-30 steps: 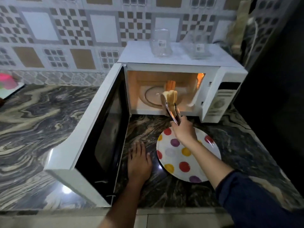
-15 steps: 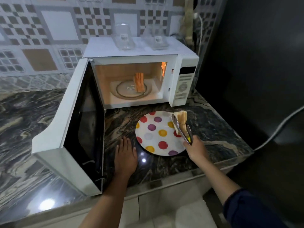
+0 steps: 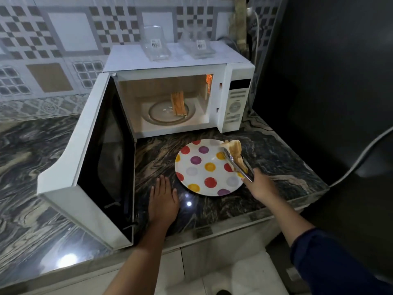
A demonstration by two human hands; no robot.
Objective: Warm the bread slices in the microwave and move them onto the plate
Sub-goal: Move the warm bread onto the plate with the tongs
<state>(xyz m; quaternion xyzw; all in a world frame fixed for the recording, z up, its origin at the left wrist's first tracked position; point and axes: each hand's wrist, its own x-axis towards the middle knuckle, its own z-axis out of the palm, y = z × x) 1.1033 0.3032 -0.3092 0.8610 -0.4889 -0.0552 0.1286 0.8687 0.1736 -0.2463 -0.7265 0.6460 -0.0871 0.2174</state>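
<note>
My right hand (image 3: 262,186) grips metal tongs (image 3: 238,166) that clamp a toasted bread slice (image 3: 235,151) over the right rim of the polka-dot plate (image 3: 200,173). The plate lies on the counter in front of the white microwave (image 3: 236,103), whose door (image 3: 85,167) stands wide open to the left. More bread slices (image 3: 178,102) stand upright on the glass turntable inside the lit cavity. My left hand (image 3: 162,202) rests flat on the counter, left of the plate, fingers straight.
Two clear plastic containers (image 3: 156,46) sit on top of the microwave. The open door juts out over the marble counter (image 3: 25,167) toward its front edge. A dark appliance (image 3: 329,81) with a grey cable (image 3: 361,156) stands to the right.
My right hand has carried the tongs and bread slice out of the microwave and down to the right side of the plate. My left hand stays flat on the counter.
</note>
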